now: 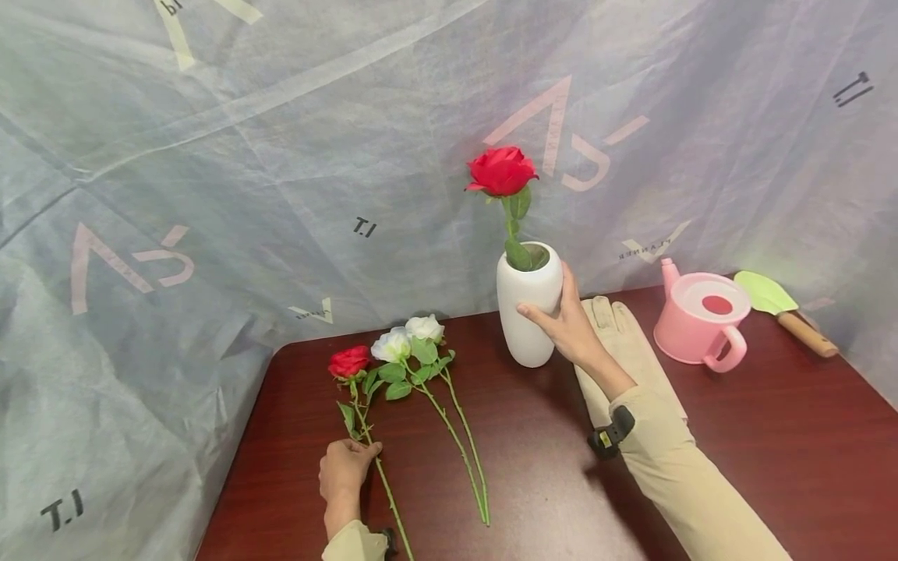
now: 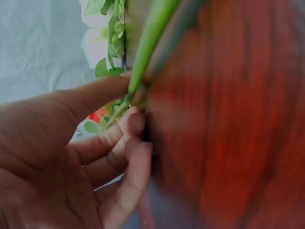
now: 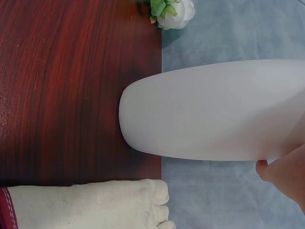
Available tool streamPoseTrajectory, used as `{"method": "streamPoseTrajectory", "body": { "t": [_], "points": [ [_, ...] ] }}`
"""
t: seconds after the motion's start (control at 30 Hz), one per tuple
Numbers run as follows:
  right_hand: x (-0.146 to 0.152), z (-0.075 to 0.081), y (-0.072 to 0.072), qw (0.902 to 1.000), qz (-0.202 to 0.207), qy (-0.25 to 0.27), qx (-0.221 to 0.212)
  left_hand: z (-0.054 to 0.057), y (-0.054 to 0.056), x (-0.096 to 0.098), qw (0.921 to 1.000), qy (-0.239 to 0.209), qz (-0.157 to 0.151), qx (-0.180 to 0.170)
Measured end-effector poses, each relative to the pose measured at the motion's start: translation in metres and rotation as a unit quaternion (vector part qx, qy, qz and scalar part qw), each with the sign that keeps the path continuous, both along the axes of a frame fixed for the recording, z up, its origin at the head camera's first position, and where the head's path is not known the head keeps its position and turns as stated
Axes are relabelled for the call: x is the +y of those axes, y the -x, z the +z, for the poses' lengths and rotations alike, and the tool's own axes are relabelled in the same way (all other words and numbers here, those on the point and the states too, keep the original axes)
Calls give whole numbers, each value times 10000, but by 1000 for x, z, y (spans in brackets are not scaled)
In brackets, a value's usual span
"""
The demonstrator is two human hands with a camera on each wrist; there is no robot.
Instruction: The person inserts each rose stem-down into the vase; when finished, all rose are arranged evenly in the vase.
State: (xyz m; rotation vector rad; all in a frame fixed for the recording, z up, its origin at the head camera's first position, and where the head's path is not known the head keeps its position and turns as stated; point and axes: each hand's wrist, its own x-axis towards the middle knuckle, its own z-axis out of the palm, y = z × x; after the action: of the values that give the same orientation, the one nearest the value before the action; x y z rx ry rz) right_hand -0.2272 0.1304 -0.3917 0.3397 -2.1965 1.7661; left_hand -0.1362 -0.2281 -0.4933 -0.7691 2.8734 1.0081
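My left hand pinches the stem of a red rose at the left of the table; its thumb and fingers meet around the green stem in the left wrist view. With my right hand I grip the side of a white vase, thumb across its front. The vase stands upright near the table's back edge. Another red rose rises out of its mouth, the lower stem hidden inside. Two white roses lie side by side between the left hand and the vase.
Cream work gloves lie just right of the vase, partly under the right forearm. Farther right are a pink watering can and a green trowel with a wooden handle. A grey printed cloth hangs behind the dark red table.
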Motion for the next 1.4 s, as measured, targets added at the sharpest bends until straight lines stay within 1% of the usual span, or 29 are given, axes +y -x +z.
{"method": "streamPoseTrajectory", "body": {
  "t": [0.1,0.23,0.27,0.33,0.37,0.4,0.47,0.5,0.57,0.63,0.7,0.73,0.8,0.97,1.0,1.07,1.13,1.2,1.23,1.3,1.37,1.4],
  "points": [
    [0,0,0,10000,-7,16,18,0,-2,-1,9996,-256,133,18],
    [0,-1,1,10000,17,63,22,-2,-4,-5,9977,-638,181,116],
    [1,-1,1,10000,28,69,25,-4,-4,-7,9959,-865,185,195],
    [0,-1,1,9999,52,85,39,-7,-4,-9,9878,-1513,167,331],
    [0,-1,1,9999,60,88,39,-9,-4,-11,9809,-1898,169,397],
    [0,-1,1,9999,68,87,41,-11,-5,-13,9716,-2319,183,442],
    [0,-2,1,9999,65,101,31,-15,-5,-18,9475,-3166,205,406],
    [0,-2,1,9999,61,103,24,-16,-6,-21,9360,-3500,163,353],
    [0,-3,1,9999,51,97,18,-19,-7,-27,9124,-4081,50,303],
    [0,-3,1,9999,52,88,21,-21,-9,-32,8861,-4625,-95,291],
    [0,-2,1,10000,60,68,28,-23,-11,-36,8610,-5068,-257,340],
    [0,-2,1,10000,64,65,31,-24,-12,-38,8481,-5276,-311,373],
    [0,-2,1,10000,54,67,12,-25,-14,-39,8268,-5587,-466,456],
    [0,-2,1,10000,30,57,4,-26,-14,-38,7847,-6104,-788,739],
    [0,-2,1,10000,41,59,15,-26,-14,-38,7751,-6213,-821,806],
    [0,-2,1,10000,39,73,26,-26,-14,-37,7585,-6373,-976,948],
    [0,-2,1,9999,36,94,38,-26,-13,-36,7399,-6547,-1138,1050],
    [1,-2,1,9999,34,107,49,-26,-12,-35,7278,-6646,-1260,1130],
    [1,-2,1,9999,31,109,57,-26,-12,-34,7255,-6659,-1302,1152],
    [1,-2,1,9999,54,125,67,-25,-10,-32,7231,-6672,-1335,1192],
    [1,-3,1,9999,68,140,52,-22,-9,-29,7271,-6630,-1287,1232],
    [1,-3,1,9999,68,145,46,-21,-8,-28,7272,-6625,-1279,1262]
  ]
}}
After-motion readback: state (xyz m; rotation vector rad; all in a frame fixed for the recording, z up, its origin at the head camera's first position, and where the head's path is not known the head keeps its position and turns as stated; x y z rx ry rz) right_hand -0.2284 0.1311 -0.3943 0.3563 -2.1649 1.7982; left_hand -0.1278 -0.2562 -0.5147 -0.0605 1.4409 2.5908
